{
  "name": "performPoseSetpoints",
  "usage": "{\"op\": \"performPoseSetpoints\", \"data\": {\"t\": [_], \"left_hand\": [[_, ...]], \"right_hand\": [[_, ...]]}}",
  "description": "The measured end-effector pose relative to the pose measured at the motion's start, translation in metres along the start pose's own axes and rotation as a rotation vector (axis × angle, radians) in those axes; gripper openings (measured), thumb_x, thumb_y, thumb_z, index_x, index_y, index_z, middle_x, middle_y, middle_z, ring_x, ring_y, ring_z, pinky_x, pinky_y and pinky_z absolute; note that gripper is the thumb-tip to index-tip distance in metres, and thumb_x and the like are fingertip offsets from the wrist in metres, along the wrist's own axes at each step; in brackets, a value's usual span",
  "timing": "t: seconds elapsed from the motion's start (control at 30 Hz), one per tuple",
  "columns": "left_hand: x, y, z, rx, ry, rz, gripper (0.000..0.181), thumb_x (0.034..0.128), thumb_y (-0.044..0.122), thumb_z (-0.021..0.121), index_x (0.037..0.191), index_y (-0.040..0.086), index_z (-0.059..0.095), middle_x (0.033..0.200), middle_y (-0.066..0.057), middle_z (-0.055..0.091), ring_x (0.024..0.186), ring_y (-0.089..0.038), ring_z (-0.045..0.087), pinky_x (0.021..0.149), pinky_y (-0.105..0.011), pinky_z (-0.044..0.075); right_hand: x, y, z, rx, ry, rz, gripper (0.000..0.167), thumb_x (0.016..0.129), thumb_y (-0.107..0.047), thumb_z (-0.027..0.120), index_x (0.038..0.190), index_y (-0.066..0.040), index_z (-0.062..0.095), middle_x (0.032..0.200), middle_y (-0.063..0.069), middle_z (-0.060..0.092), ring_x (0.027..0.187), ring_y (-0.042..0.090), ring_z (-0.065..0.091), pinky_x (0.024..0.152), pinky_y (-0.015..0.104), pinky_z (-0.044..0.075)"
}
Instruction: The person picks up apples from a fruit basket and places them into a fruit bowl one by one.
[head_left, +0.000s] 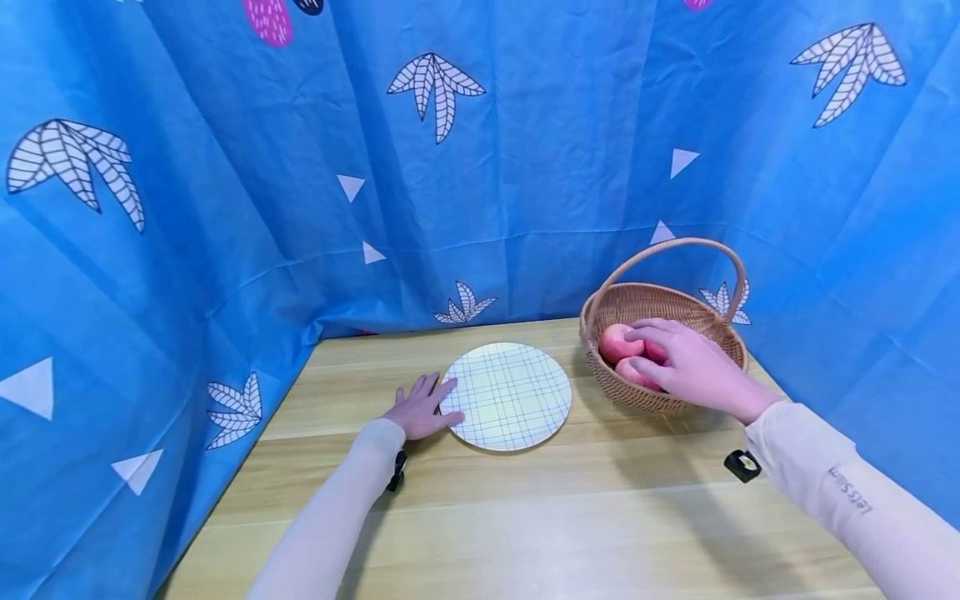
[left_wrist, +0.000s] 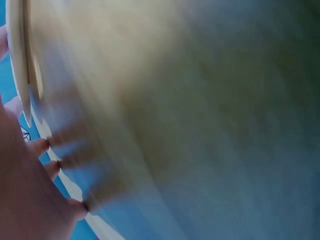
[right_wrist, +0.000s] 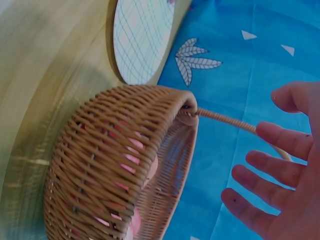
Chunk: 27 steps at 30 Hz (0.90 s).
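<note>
A round plate (head_left: 507,397) with a blue-lined check pattern lies flat on the table. At its left edge, my left hand (head_left: 422,410) rests with fingers spread, the thumb and index finger touching the rim. To the right stands a wicker basket (head_left: 626,390) with an arched handle. Several round pinkish-red fruits (head_left: 619,343) lie in it; they look like apples or peaches. Over the basket is my right hand (head_left: 686,358), palm down above the fruits. In the right wrist view its fingers (right_wrist: 272,167) are loosely extended and hold nothing.
The light wooden table (head_left: 525,517) reaches back to a blue patterned curtain (head_left: 487,183) that hangs behind it and on both sides. The basket handle (head_left: 678,242) rises in an arch behind my right hand. Black wrist cameras (head_left: 742,466) sit on both wrists.
</note>
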<state>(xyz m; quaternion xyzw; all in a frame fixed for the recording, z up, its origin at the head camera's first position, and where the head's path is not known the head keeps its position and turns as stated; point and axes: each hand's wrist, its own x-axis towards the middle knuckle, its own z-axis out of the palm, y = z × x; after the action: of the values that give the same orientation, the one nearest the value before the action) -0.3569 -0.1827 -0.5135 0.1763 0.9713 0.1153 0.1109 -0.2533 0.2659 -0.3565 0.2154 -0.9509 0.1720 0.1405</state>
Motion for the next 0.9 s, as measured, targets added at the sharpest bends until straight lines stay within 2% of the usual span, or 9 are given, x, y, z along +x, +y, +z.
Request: {"op": "performPoseSetpoints", "data": {"t": [0.2, 0.43, 0.6, 0.73, 0.9], "left_hand": [[-0.005, 0.001, 0.000, 0.003, -0.002, 0.007, 0.085, 0.0926, 0.074, 0.044, 0.162, 0.031, 0.021, 0.170, -0.015, 0.010, 0.155, -0.042, 0.005, 0.118, -0.072, 0.001], [-0.003, 0.002, 0.000, 0.014, -0.015, 0.004, 0.088, 0.0909, 0.079, 0.041, 0.162, 0.032, 0.019, 0.170, -0.015, 0.008, 0.155, -0.045, 0.005, 0.118, -0.072, 0.001], [-0.003, 0.005, -0.002, 0.032, -0.043, -0.014, 0.086, 0.0923, 0.077, 0.040, 0.162, 0.034, 0.016, 0.171, -0.012, 0.004, 0.156, -0.041, 0.003, 0.119, -0.070, 0.000], [-0.004, 0.005, -0.004, 0.040, -0.048, -0.018, 0.085, 0.0921, 0.077, 0.041, 0.162, 0.035, 0.015, 0.171, -0.012, 0.004, 0.156, -0.040, 0.002, 0.119, -0.069, 0.001], [-0.008, 0.006, -0.008, 0.050, -0.050, -0.021, 0.085, 0.0925, 0.077, 0.040, 0.162, 0.036, 0.014, 0.171, -0.011, 0.005, 0.156, -0.039, 0.003, 0.120, -0.068, 0.002]], "right_hand": [[0.002, 0.008, -0.006, 0.020, -0.045, -0.002, 0.044, 0.097, -0.032, 0.066, 0.132, -0.006, 0.064, 0.136, 0.017, 0.062, 0.132, 0.041, 0.051, 0.109, 0.062, 0.039], [0.011, 0.025, -0.011, 0.060, -0.034, 0.027, 0.047, 0.096, -0.038, 0.066, 0.132, -0.008, 0.063, 0.134, 0.017, 0.063, 0.128, 0.040, 0.055, 0.105, 0.060, 0.043], [0.018, 0.035, -0.011, 0.080, -0.038, 0.046, 0.045, 0.094, -0.033, 0.068, 0.133, -0.011, 0.062, 0.132, 0.014, 0.065, 0.126, 0.037, 0.057, 0.104, 0.058, 0.044], [0.022, 0.039, -0.013, 0.111, -0.062, 0.055, 0.049, 0.094, -0.032, 0.068, 0.136, -0.009, 0.060, 0.134, 0.016, 0.064, 0.127, 0.038, 0.056, 0.105, 0.059, 0.043], [0.029, 0.041, -0.016, 0.166, -0.089, 0.107, 0.051, 0.095, -0.033, 0.068, 0.141, -0.011, 0.057, 0.140, 0.017, 0.059, 0.128, 0.038, 0.052, 0.106, 0.061, 0.041]]}}
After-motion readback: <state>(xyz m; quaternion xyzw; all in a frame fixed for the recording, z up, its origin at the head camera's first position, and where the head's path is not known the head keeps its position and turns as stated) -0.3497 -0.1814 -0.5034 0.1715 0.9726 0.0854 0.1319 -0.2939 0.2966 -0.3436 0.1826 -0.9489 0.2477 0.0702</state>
